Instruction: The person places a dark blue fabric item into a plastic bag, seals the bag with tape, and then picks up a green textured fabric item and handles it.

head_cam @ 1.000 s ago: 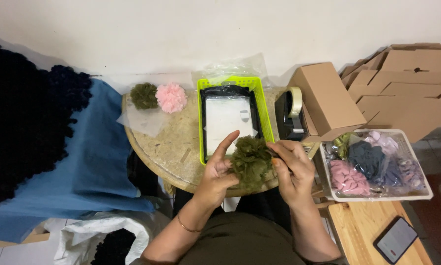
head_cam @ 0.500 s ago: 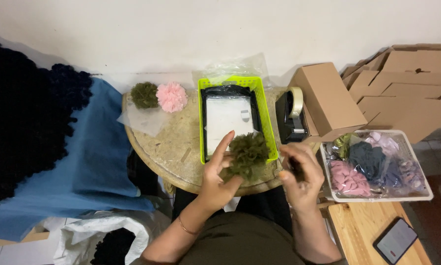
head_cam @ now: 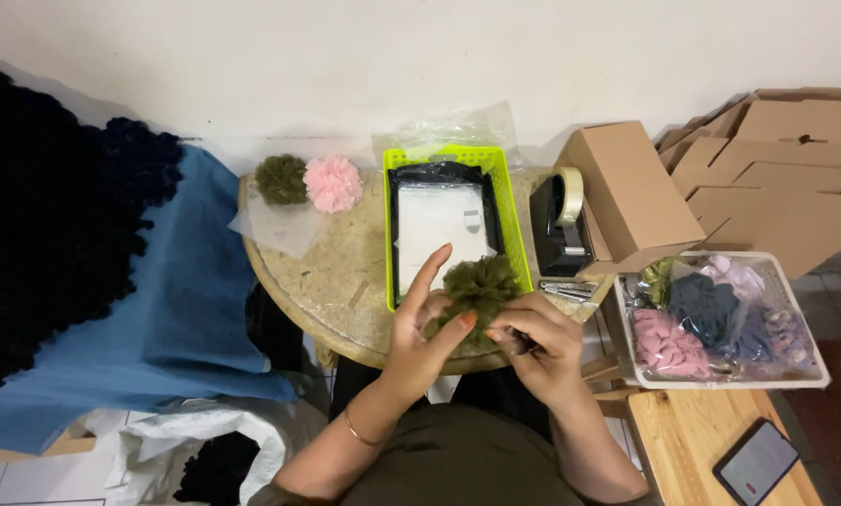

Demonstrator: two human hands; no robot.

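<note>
An olive-green fluffy fabric pompom [head_cam: 478, 289] is held over the near edge of a small round table [head_cam: 331, 276]. My left hand [head_cam: 424, 330] grips its left side, index finger stretched up, thumb pressed on the fabric. My right hand [head_cam: 539, 345] pinches its right underside; something small and dark shows between those fingers, too hidden to name. Behind the pompom stands a lime-green plastic basket [head_cam: 507, 201] lined with black plastic and holding white sheets.
A finished olive pompom [head_cam: 281, 179] and a pink one [head_cam: 332, 184] lie at the table's far left. A black tape dispenser [head_cam: 561, 223], cardboard boxes [head_cam: 627, 192], a white tray of fabric pieces [head_cam: 720, 314] and a phone [head_cam: 756, 461] are at right. Blue cloth [head_cam: 172, 290] lies left.
The pompom has been turned and lifted slightly toward the basket. My right hand slid from its top right down to its lower right side. My left index finger now points up.
</note>
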